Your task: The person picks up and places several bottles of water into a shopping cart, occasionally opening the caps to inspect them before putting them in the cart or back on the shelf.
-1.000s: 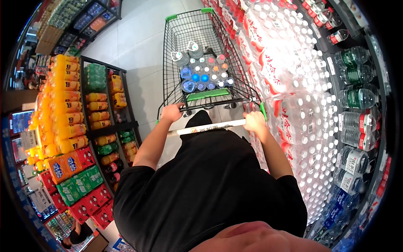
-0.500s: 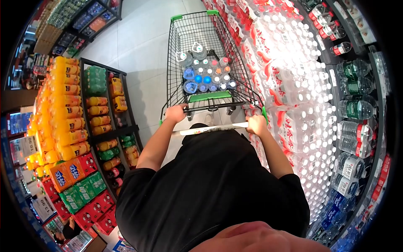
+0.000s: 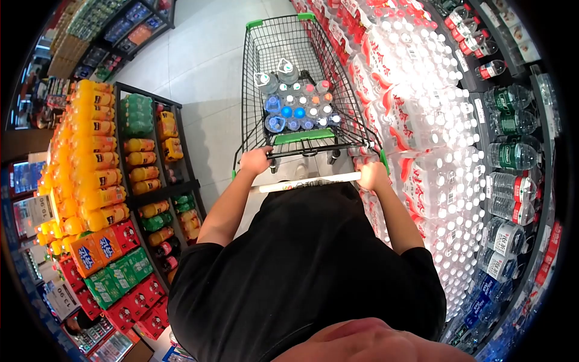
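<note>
A black wire shopping cart (image 3: pixel 256 78) with green corner pieces stands in front of me. Fingers closed, my left hand (image 3: pixel 256 161) wraps the left side of its push frame, above the left end of the white handle bar (image 3: pixel 310 182). At the bar's right end, by a green corner piece, my right hand (image 3: pixel 372 176) is closed on the cart handle. Near the cart's rear lie several bottles (image 3: pixel 294 113) with blue, white, orange and red caps, packed upright. Two larger clear jugs (image 3: pixel 287 71) with carry loops sit just ahead of them.
Stacked packs of white-capped bottles (image 3: pixel 410 127) rise close along the cart's right side. On the left stand orange drink bottles (image 3: pixel 93 157), a black rack (image 3: pixel 196 205) and boxed drinks (image 3: pixel 120 274). Pale floor tiles (image 3: pixel 199 66) run ahead. Bottled-water shelves (image 3: pixel 509 157) line the far right.
The cart and both my hands have shifted slightly to the right in view, still gripping. At the lower left, another person in dark clothing has moved farther left. The shelves look nearly the same.
</note>
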### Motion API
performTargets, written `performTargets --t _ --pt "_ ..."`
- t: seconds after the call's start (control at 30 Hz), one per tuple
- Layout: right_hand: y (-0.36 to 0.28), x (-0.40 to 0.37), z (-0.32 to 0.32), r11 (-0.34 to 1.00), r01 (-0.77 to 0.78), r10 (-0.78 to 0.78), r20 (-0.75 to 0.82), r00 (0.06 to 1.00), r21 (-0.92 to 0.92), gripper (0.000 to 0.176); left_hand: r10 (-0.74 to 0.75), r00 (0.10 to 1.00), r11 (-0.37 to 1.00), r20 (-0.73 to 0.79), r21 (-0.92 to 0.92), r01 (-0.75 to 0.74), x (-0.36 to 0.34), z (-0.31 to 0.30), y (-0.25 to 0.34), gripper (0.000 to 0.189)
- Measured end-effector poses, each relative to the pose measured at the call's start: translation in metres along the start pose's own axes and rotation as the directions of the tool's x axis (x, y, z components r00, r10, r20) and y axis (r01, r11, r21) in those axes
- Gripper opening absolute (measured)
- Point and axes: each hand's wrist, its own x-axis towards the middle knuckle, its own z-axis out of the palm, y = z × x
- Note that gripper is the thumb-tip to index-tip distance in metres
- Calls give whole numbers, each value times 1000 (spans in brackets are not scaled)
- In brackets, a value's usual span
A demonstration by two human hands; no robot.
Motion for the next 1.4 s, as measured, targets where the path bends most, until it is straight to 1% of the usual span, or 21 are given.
performTargets --t 0.07,0.3,0.4,0.5,0.67,0.73,0.8,0.87,1.03,1.1,1.2,1.33,1.4 --pt "1 -1 0 1000 17 -17 -14 1000 1 18 -8 1000 1000 -5 -16 8 -3 -4 3 48" --pt "-2 -3 -6 999 49 -49 -53 997 -14 18 -49 999 999 -19 14 49 -6 0 7 47" --pt "-4 -4 -12 999 41 -41 -12 999 -22 17 -76 997 997 -29 18 77 -7 2 9 45" --pt "1 -5 -8 997 79 -79 -34 996 -3 16 -88 995 996 -53 28 89 -5 7 10 44" --pt "6 -5 -15 998 60 -59 80 995 -7 18 -119 990 993 -74 3 120 -6 12 17 45" --pt "11 -4 -16 997 81 -81 95 992 -6 18 -114 989 993 -99 18 116 -7 14 22 45" --pt "20 -9 -18 996 84 -84 128 988 5 19 -131 986 991 -101 -16 130 -12 19 30 46" --pt "30 -11 -17 996 88 -88 126 988 2 19 -160 983 987 -86 -29 158 -14 22 39 46" --pt "48 -17 -24 994 106 -107 142 984 11 20 -156 984 987 -85 -52 152 -23 30 61 48" --pt "55 -20 -27 994 106 -106 161 981 11 20 -170 983 985 -75 -31 168 -26 32 71 49" --pt "61 -24 -31 996 93 -94 171 981 13 20 -188 980 982 -61 -49 185 -33 32 85 50" --pt "71 -30 -26 994 107 -108 142 984 15 19 -179 980 984 -90 -40 176 -36 40 92 49" --pt "71 -34 -25 995 102 -104 141 984 19 18 -193 978 981 -76 -31 191 -38 39 94 48"
